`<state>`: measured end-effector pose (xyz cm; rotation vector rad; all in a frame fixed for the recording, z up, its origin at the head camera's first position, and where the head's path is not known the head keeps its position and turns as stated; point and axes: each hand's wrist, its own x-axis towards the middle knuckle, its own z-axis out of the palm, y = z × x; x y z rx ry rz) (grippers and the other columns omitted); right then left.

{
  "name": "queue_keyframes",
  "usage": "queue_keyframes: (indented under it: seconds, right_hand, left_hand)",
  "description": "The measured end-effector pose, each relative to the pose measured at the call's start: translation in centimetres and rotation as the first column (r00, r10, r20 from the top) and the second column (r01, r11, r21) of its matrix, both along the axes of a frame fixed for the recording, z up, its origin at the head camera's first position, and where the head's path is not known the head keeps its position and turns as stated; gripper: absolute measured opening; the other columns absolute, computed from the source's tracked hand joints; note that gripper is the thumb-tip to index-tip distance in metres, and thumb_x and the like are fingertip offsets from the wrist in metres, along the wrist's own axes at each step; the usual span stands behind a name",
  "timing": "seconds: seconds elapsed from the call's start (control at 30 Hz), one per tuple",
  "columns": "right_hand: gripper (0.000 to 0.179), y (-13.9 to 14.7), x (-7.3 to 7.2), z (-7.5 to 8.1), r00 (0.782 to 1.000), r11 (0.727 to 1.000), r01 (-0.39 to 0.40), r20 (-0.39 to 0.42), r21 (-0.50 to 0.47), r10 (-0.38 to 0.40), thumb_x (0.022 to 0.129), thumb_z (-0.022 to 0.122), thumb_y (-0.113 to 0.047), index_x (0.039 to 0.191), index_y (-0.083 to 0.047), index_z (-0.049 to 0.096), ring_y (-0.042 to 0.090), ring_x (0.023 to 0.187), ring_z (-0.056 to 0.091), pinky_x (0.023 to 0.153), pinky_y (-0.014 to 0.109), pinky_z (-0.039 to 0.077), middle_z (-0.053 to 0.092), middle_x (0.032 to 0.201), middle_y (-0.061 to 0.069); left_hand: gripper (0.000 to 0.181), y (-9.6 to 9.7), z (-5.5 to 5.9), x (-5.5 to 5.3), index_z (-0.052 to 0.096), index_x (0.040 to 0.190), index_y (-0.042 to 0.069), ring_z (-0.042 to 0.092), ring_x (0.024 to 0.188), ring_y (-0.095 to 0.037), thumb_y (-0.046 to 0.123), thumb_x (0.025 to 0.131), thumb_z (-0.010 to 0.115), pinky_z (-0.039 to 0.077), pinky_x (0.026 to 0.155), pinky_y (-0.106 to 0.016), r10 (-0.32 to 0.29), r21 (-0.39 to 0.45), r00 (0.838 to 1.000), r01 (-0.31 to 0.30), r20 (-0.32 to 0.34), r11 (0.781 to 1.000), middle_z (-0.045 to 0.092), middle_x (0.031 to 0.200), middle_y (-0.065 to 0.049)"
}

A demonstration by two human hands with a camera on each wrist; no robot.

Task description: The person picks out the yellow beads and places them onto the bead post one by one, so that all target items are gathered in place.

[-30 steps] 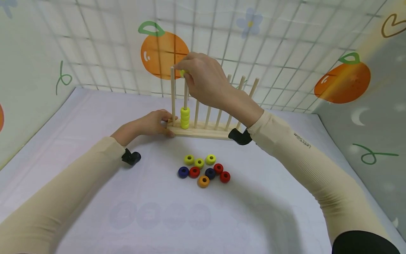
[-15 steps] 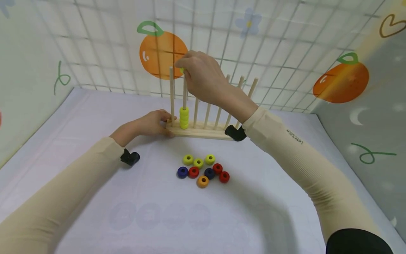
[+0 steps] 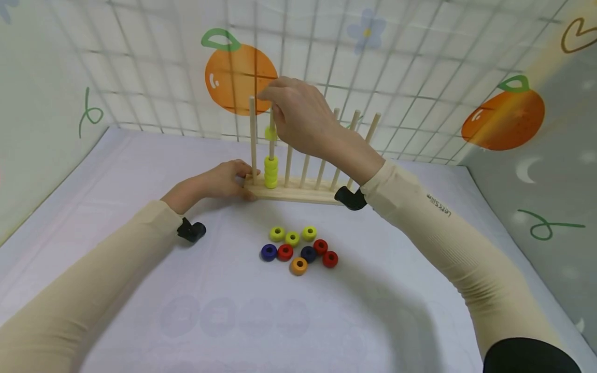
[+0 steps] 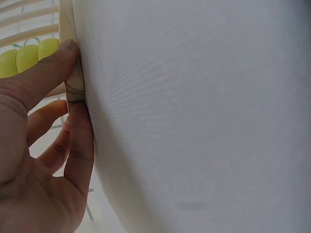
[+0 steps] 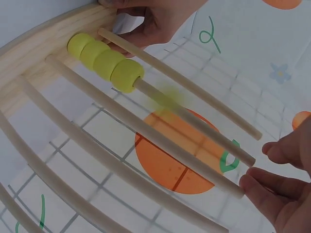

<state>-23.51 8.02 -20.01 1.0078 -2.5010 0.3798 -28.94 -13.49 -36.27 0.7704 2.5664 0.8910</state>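
Observation:
A wooden peg rack stands on the table with several upright pegs. My left hand grips the left end of its base, thumb on one face and fingers against the other in the left wrist view. On the second peg from the left sits a stack of yellow beads. Partway down that peg, above the stack, one more yellow bead shows as a blur in the right wrist view. My right hand is at the peg's top, its thumb and fingertips parted with nothing between them.
Loose beads lie in front of the rack: yellow ones, red ones, blue ones and an orange one. Behind the rack rises a wire grid under a printed sheet.
The yellow bead that my right fingers held at the peg's top has been let go and has dropped partway down the peg. My left hand stays on the base.

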Motion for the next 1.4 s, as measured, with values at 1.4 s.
queue_keyframes:
  seconds: [1.4]
  right_hand:
    - [0.033,7.1,7.3,-10.9,0.766,0.984,-0.054,0.639,0.171,-0.069,0.086,0.078,-0.011,0.118,-0.008,0.073,0.022,0.104,0.064,0.086,0.035,0.054,0.071,0.115,0.001]
  left_hand:
    - [0.066,0.1,-0.3,-0.3,0.052,0.144,0.004,0.040,0.134,-0.036,0.024,0.088,0.079,0.028,0.113,-0.057,-0.011,-0.061,1.000,0.010,-0.020,0.998,0.051,0.141,-0.016]
